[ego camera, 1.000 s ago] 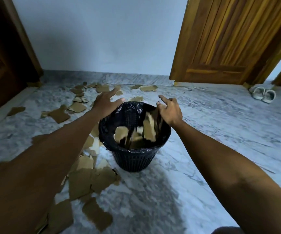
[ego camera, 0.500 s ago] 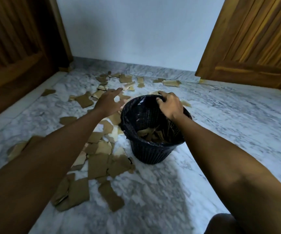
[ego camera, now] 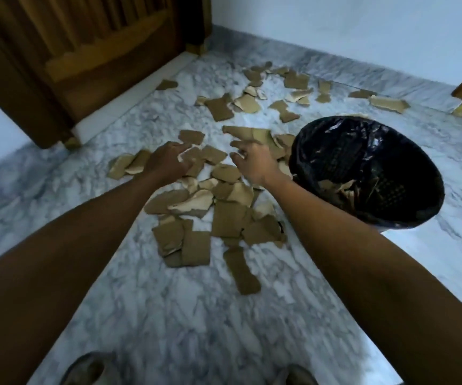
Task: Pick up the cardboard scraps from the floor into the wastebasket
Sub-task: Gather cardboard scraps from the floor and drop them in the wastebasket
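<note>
The head camera looks down on a grey-and-white marble floor (ego camera: 185,315) strewn with torn brown cardboard scraps (ego camera: 227,220). The thickest patch of them lies in the middle of the view, just left of a round black wastebasket with a woven wall and a shiny black plastic liner (ego camera: 363,151). A looser scatter reaches back toward the pale wall (ego camera: 349,26), and one long scrap lies apart at the near end of the pile.

The wastebasket appears tipped, so its mouth faces the camera. Inside it, several cardboard scraps (ego camera: 343,187) rest against the lower part of the liner; the upper part of the liner is bare and wrinkled.

Both arms reach forward over the pile. The left hand (ego camera: 166,162) is down among the scraps, its fingers curled at the edge of a pale piece; the blur hides whether they actually pinch it. The right hand (ego camera: 254,162) is above the scraps just left of the basket's rim, with fingers loosely bent and spread and nothing plainly held.

A dark wooden door (ego camera: 85,51) stands at the upper left. Two shoe tips (ego camera: 91,368) show at the bottom edge.
</note>
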